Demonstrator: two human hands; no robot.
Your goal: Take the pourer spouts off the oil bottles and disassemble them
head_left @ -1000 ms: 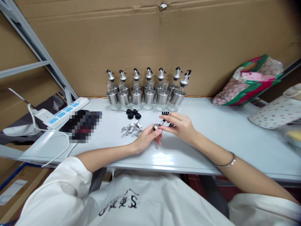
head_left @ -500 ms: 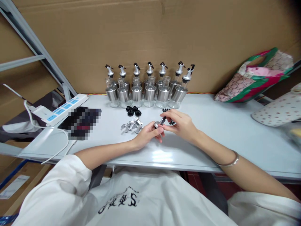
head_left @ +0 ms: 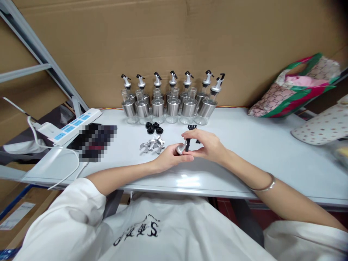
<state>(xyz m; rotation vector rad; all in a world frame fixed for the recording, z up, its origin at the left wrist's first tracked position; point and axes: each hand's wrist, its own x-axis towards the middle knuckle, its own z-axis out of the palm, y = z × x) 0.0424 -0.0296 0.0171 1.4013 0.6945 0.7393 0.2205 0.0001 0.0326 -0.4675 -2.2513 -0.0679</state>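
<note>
A silver spout (head_left: 179, 149) is being held above the near half of the table (head_left: 244, 145), between the two hands. Its round base is being gripped from the left by the thumb and fingers of the left hand (head_left: 170, 158), while a black lever (head_left: 187, 144) at its right is being pinched roughly upright between the thumb and fingers of the right hand (head_left: 208, 145); whether the two parts are joined cannot be told. The spout is being judged light, stiff and somewhat slippery, best taken by its base; the thin lever is being judged brittle, best taken by its ends. Around the hands, from left to right, are being shown a white cable (head_left: 65, 179), a power strip (head_left: 78, 127) and a dark pixelated object (head_left: 98, 143); a pile of silver spouts (head_left: 157, 148), with four black stoppers (head_left: 150, 130) just beyond; glass-and-metal bottles (head_left: 158, 107), apparently fragile, by which the far side is being blocked; small black levers (head_left: 192, 127), partly being covered by the right hand; a patterned bag (head_left: 282, 98) and a spotted white container (head_left: 315, 127).
</note>
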